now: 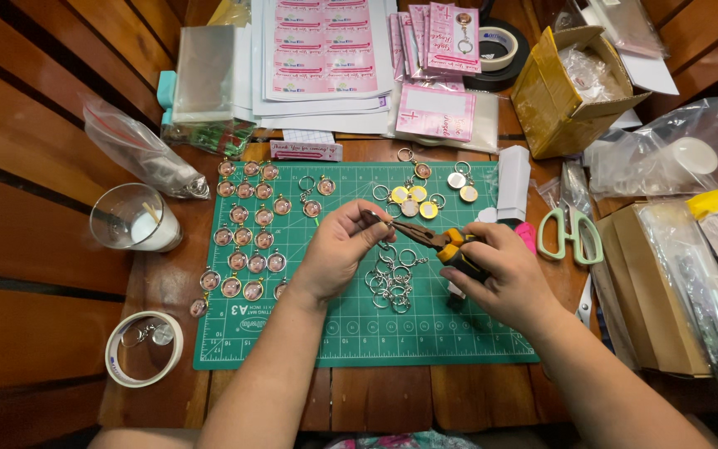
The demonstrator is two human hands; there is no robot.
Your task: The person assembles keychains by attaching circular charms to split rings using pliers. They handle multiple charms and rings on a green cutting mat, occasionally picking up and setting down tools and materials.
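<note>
Over the green cutting mat (359, 333) on the bench, the right hand (504, 274) was clenched round one pair of yellow-handled pliers (438, 241), long axis running up-left toward the left hand (338, 249), whose fingers (367, 223) pinched a small key ring (369, 216) at the plier tips. One heap of loose rings (390, 283) lay just below; farther left, roughly twenty round pendants (247, 224)

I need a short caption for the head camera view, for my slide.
Left hand pinches a key ring while right hand grips pliers above a green cutting mat.
</note>
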